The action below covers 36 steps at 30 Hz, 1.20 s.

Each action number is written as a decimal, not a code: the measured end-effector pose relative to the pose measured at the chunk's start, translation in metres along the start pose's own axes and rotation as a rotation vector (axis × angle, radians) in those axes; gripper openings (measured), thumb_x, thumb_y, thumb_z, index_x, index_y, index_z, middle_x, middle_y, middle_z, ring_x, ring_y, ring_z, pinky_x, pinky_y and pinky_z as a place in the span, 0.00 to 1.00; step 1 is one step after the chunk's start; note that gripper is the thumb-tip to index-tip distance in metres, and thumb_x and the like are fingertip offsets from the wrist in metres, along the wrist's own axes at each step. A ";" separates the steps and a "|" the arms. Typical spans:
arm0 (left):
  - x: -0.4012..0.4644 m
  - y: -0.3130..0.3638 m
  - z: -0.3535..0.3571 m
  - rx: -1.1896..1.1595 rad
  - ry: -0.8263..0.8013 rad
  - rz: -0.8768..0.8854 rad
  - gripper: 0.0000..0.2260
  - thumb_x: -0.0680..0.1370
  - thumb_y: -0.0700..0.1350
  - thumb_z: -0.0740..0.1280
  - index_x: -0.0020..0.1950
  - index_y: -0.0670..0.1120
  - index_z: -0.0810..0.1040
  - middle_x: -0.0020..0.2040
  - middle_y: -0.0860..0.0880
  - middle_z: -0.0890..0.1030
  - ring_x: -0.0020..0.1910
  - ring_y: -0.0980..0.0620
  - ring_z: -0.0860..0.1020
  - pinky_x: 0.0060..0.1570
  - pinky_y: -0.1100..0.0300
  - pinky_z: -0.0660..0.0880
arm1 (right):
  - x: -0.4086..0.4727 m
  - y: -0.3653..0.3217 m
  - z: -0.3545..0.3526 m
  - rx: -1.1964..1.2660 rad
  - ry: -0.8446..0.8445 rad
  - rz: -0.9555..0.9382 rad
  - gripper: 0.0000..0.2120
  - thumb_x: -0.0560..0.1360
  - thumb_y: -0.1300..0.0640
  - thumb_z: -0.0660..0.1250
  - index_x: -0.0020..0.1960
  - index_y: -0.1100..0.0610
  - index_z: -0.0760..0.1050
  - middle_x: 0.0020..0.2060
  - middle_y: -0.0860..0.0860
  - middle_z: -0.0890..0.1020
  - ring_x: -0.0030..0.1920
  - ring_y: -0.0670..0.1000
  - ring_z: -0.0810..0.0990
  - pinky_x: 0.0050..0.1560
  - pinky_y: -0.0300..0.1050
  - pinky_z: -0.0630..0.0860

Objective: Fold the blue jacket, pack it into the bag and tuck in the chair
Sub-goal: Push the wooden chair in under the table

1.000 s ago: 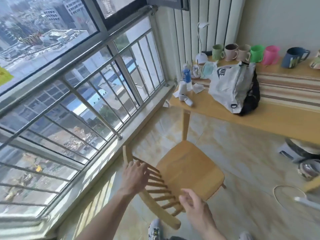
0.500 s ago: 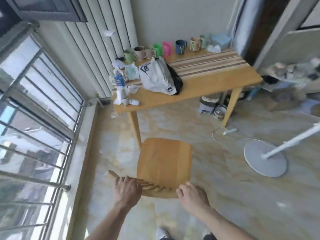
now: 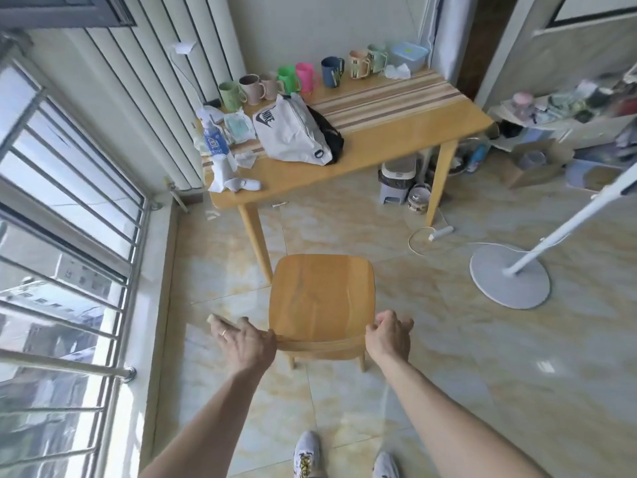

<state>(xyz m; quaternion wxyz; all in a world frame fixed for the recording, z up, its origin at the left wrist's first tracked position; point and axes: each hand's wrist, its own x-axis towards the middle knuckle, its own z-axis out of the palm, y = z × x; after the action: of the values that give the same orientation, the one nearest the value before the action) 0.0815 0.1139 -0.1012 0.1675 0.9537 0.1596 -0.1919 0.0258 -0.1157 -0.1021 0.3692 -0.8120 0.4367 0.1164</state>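
A light wooden chair [image 3: 321,298] stands on the tiled floor in front of the wooden table [image 3: 386,146], its seat facing the table and apart from it. My left hand [image 3: 243,343] grips the left end of the chair's backrest. My right hand [image 3: 389,338] grips the right end. A white bag [image 3: 291,132] with a dark logo lies on the table's left half, with something black beside it. No blue jacket shows outside the bag.
A row of coloured mugs [image 3: 296,79] lines the table's back edge, with a bottle [image 3: 213,141] and tissues at its left end. A barred window [image 3: 69,236] runs along the left. A white fan base [image 3: 510,276] and cable lie right. Small bins [image 3: 396,182] sit under the table.
The chair has been turned from angled toward the window to square with the table. Both hands shifted outward to the backrest's two ends, and my view swung right.
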 end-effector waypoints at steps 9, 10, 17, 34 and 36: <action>0.061 -0.021 -0.010 -0.954 -0.247 -0.606 0.16 0.75 0.33 0.69 0.61 0.32 0.72 0.43 0.39 0.77 0.37 0.44 0.77 0.41 0.50 0.76 | 0.021 -0.001 0.019 0.772 0.039 0.556 0.29 0.71 0.66 0.70 0.71 0.61 0.69 0.60 0.64 0.80 0.53 0.65 0.82 0.52 0.61 0.83; 0.064 -0.023 -0.011 -1.043 -0.311 -0.641 0.14 0.76 0.32 0.69 0.60 0.34 0.73 0.42 0.39 0.77 0.38 0.44 0.77 0.45 0.50 0.77 | 0.024 0.000 0.019 0.835 0.000 0.575 0.29 0.72 0.68 0.70 0.71 0.60 0.70 0.59 0.64 0.80 0.52 0.65 0.82 0.49 0.61 0.84; 0.060 -0.017 -0.022 -1.216 -0.514 -0.675 0.05 0.78 0.30 0.62 0.53 0.34 0.72 0.52 0.34 0.76 0.47 0.37 0.78 0.46 0.43 0.78 | 0.024 -0.002 0.004 0.944 -0.213 0.600 0.17 0.74 0.71 0.67 0.62 0.66 0.71 0.55 0.65 0.78 0.50 0.64 0.79 0.38 0.59 0.81; 0.089 0.095 -0.067 -1.194 -0.361 -0.614 0.04 0.76 0.30 0.63 0.48 0.37 0.70 0.44 0.37 0.75 0.40 0.37 0.77 0.52 0.42 0.79 | 0.116 -0.075 -0.068 0.955 -0.444 0.501 0.11 0.71 0.74 0.62 0.51 0.65 0.71 0.50 0.63 0.74 0.55 0.67 0.77 0.38 0.66 0.80; 0.096 0.118 -0.073 -1.178 -0.374 -0.618 0.05 0.76 0.30 0.65 0.48 0.36 0.71 0.45 0.37 0.75 0.40 0.38 0.78 0.44 0.41 0.80 | 0.136 -0.084 -0.084 0.942 -0.447 0.501 0.15 0.70 0.73 0.63 0.56 0.65 0.71 0.52 0.64 0.74 0.53 0.66 0.78 0.33 0.64 0.81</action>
<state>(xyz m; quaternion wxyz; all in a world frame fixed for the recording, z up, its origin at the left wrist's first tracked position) 0.2314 0.0591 -0.0474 0.6201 0.5654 0.4702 -0.2733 0.1617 -0.2306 -0.0709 0.7355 -0.3873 0.5318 0.1620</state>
